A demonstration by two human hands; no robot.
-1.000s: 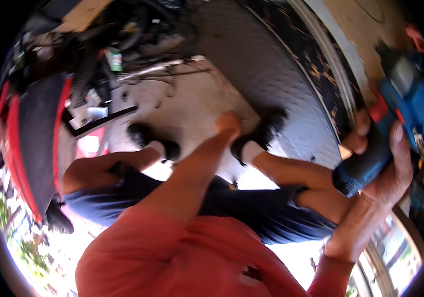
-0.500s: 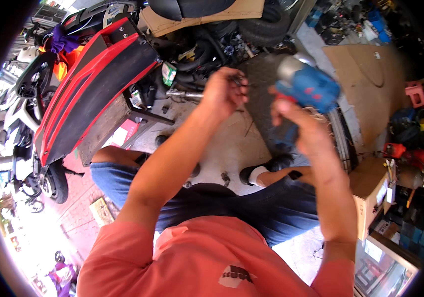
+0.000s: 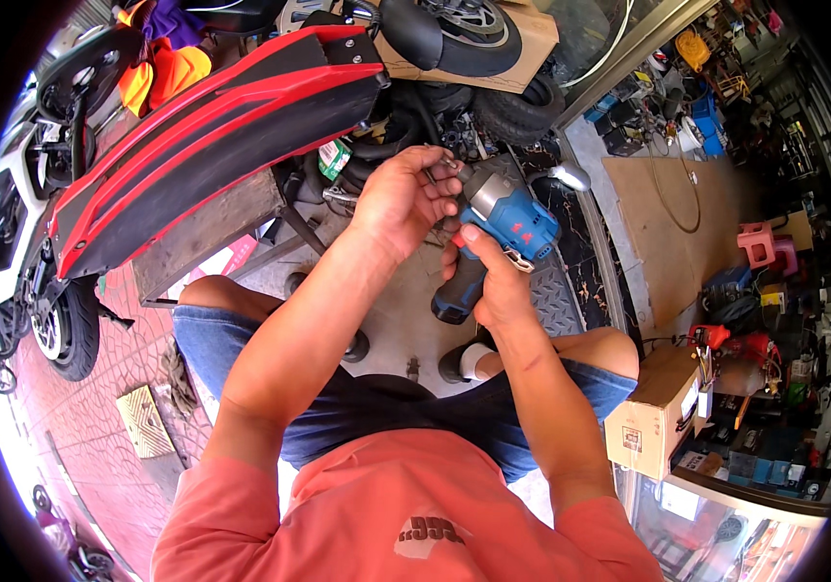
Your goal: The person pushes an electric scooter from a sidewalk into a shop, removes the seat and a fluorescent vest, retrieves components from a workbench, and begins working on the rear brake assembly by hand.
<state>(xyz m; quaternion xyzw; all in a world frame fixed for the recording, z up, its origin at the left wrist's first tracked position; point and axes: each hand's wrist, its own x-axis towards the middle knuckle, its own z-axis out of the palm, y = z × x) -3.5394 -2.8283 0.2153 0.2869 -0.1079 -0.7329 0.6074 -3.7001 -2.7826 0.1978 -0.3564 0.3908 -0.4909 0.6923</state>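
Nearest the camera are the salmon shirt (image 3: pixel 406 514) and dark blue shorts (image 3: pixel 406 407) of the seated person, whose forearms run up toward twelve o'clock. The right hand (image 3: pixel 493 281) is wrapped round the grip of a blue cordless impact driver (image 3: pixel 498 218), index finger lying by the red trigger, the tool's nose pointing to about ten o'clock. The left hand (image 3: pixel 401 199) sits just beside that nose at its nine o'clock, fingers curled and pinched on a small metal piece (image 3: pixel 446 167) at the chuck; what the piece is cannot be told. This looks like the fitting of a bit or socket to the driver, before any fastening. The next move seems to call for the piece to be seated squarely while the right hand holds the tool steady. Beyond the hands, at eleven o'clock, lies a red and black scooter body (image 3: pixel 211 136), with a cardboard box (image 3: pixel 653 412) at four o'clock.
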